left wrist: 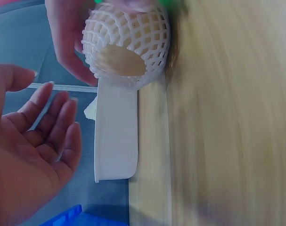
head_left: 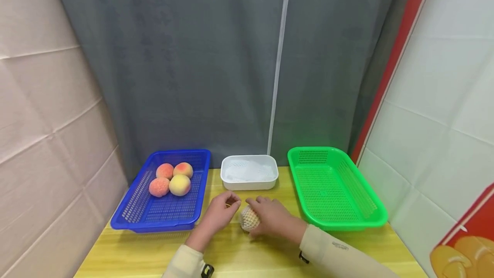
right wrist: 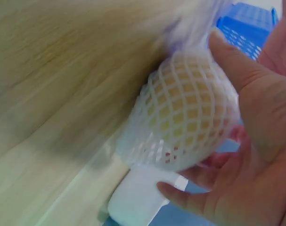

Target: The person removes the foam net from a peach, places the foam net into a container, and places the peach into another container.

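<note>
A peach in a white foam net sleeve (head_left: pixel 248 219) is on the wooden table near its middle. My right hand (head_left: pixel 272 216) grips it from the right, thumb on one side and fingers on the other. The right wrist view shows yellowish skin through the mesh of the netted peach (right wrist: pixel 185 103). From the left wrist view, the sleeve's round opening faces the camera. My left hand (head_left: pixel 221 211) hovers just left of the peach, apart from it. Its fingers are loosely bent, with nothing between them in the left wrist view.
A blue basket (head_left: pixel 127 216) with several bare peaches (head_left: pixel 179 185) stands at the left. Behind the hands is a white plastic basket (head_left: pixel 249 185). A green basket (head_left: pixel 324 200) stands at the right. A grey curtain (head_left: pixel 193 76) hangs behind the table (head_left: pixel 127 256).
</note>
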Demonstrator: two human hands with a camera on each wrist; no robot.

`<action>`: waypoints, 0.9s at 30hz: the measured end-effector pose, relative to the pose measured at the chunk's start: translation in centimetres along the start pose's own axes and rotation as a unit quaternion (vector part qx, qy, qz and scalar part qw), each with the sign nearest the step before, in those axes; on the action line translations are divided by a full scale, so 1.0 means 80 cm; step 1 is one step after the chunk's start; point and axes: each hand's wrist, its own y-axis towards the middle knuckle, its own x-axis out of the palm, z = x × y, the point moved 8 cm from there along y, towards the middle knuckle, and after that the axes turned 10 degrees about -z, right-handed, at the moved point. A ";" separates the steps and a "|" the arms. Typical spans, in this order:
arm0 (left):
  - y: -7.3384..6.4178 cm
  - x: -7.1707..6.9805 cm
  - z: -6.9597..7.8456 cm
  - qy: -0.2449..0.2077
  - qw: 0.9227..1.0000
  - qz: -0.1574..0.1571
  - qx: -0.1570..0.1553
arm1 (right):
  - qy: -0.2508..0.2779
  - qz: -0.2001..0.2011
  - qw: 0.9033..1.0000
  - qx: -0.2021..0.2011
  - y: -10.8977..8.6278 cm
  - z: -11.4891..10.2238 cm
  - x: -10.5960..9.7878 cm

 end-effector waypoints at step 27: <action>-0.011 0.022 -0.041 -0.119 0.987 -0.015 -0.108 | 0.381 0.025 0.924 -0.021 -0.024 0.057 0.040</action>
